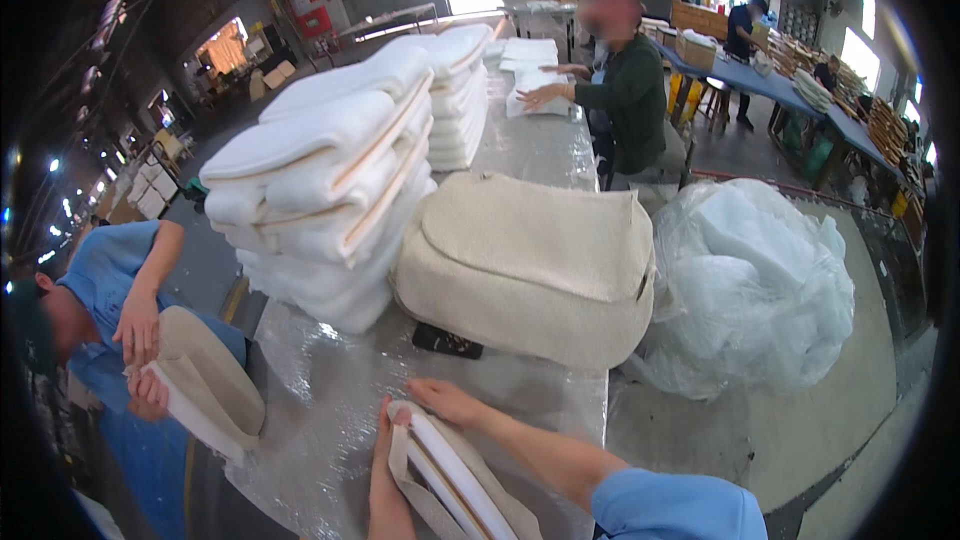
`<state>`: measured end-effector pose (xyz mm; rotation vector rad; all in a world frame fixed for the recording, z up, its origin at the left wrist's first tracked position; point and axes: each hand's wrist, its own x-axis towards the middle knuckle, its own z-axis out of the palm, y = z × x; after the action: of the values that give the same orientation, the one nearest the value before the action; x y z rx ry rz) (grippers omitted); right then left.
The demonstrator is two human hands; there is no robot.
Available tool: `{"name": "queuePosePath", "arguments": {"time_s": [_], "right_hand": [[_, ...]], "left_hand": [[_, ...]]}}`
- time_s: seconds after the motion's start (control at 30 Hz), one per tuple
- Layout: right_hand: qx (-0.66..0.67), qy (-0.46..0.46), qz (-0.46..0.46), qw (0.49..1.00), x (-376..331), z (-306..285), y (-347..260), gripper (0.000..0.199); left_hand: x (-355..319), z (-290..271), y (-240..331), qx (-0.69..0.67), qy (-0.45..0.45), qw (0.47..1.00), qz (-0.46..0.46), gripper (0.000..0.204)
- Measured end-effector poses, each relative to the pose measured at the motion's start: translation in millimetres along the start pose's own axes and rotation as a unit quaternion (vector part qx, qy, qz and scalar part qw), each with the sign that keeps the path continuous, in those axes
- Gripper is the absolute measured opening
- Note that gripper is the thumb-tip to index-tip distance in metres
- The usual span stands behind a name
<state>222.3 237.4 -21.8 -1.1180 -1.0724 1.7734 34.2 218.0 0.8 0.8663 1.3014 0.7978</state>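
Upright before me at the lower middle is a beige fabric cushion cover (513,502), with a white padded insert (468,480) showing in its open side. A tan layer runs along the insert's middle. My left hand (383,455) wraps the cover's left edge at the top corner, thumb over the rim. Just right of that corner, my right hand (447,401) has its fingers stretched leftward beside the cover's far end; their contact with it is unclear. Beyond both hands lies a stack of beige covers (530,250), with a small black object (447,341) by its lower left edge.
Tall stacks of white padded pieces (330,140) stand on the plastic-covered table (320,410). A co-worker (130,290) at left handles another beige cover; a second person (625,90) works at the far end. A large clear bag of white padding (755,285) sits at right.
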Motion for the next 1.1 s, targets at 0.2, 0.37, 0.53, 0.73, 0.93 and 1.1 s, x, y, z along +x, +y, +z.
{"name": "queuePosePath", "arguments": {"time_s": [0.2,0.37,0.53,0.73,0.93,1.1], "right_hand": [[0.014,0.07,-0.034,0.997,-37,16,86,0.076],[0.125,0.064,-0.169,0.976,-62,15,-7,0.063],[0.081,0.034,-0.349,0.933,-114,35,-129,0.062],[0.016,0.058,-0.436,0.898,-159,32,-155,0.066],[-0.114,0.118,-0.446,0.88,-198,30,-180,0.046],[-0.141,0.187,-0.46,0.857,-198,42,-181,0.029]], "left_hand": [[-51,30,4,-0.268,-0.048,0.958,-0.087,0.073],[-90,76,75,-0.151,-0.033,0.984,0.089,0.083],[-157,94,143,-0.083,-0.122,0.932,0.332,0.107],[-205,97,130,-0.016,-0.211,0.872,0.441,0.123],[-248,92,108,0.032,-0.203,0.886,0.415,0.11],[-297,77,104,0.259,-0.046,0.849,0.457,0.081]]}}
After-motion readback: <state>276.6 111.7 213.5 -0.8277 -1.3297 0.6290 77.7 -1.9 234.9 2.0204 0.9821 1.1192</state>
